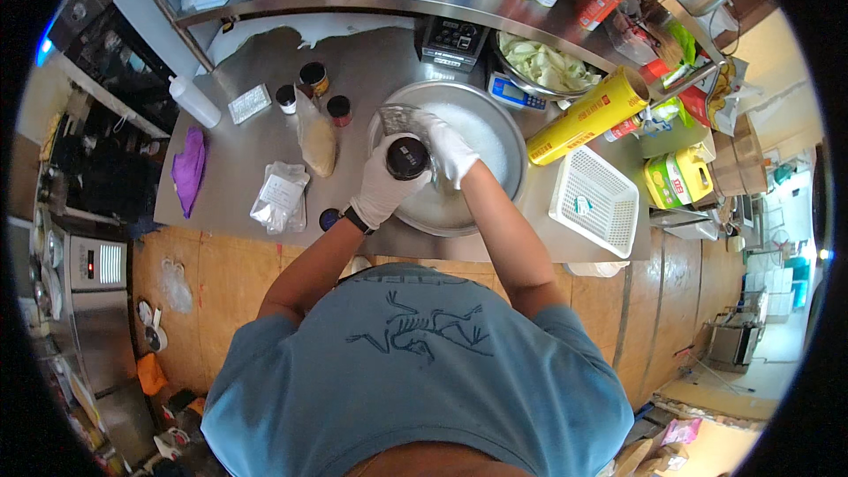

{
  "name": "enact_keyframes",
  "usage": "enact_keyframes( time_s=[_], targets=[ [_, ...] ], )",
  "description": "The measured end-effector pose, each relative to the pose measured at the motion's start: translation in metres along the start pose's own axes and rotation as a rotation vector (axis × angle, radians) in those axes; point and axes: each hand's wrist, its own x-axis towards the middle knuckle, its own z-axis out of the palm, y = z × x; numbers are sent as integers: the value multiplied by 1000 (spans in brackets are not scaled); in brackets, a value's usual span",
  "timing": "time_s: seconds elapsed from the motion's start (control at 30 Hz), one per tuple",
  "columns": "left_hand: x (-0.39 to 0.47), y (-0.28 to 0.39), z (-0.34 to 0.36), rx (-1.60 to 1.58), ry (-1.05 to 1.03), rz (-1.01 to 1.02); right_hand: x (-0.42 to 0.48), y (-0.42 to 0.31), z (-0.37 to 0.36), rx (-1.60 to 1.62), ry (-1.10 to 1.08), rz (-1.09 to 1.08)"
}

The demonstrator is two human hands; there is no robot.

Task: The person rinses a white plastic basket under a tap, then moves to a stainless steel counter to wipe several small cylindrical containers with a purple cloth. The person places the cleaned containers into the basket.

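Observation:
My left hand [384,185], in a white glove with a black band at the wrist, grips a jar with a black lid [407,158]. The lid faces up at me and hides most of the jar. Close against it, my right hand [447,146], also gloved in white, holds a grey, crumpled, shiny piece [400,119]; whether it is cloth or plastic I cannot tell. Both hands are over a wide metal basin [519,139] of sudsy, whitish liquid [487,129]. A dark blue round lid [329,218] lies beside my left wrist.
Left on the steel table [232,159] are small jars [314,77], a bag of tan powder [316,142], plastic packets [281,195], a white bottle [195,101] and a purple cloth [189,169]. To the right are a yellow roll [589,118], a white basket [596,199] and cut cabbage [540,59]. A shelf [371,0] overhangs the back.

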Motion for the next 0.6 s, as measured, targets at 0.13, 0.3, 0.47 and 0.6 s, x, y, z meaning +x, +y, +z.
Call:
enact_keyframes(
  time_s=[0.13, 0.3, 0.47, 0.6],
  targets=[
    [11, 19, 4, -181, -25, 17, -51, -5, -11, 489, 49, -155],
    [14, 18, 19, -114, -70, 116, -95, -22, 10, 543, -127, -313],
    [5, 54, 32, -155, -131, 237, -100, -13, 4, 244, -26, -501],
    [1, 54, 37, -407, -272, 165, -101, 13, -3, 141, 245, -449]
  ],
)
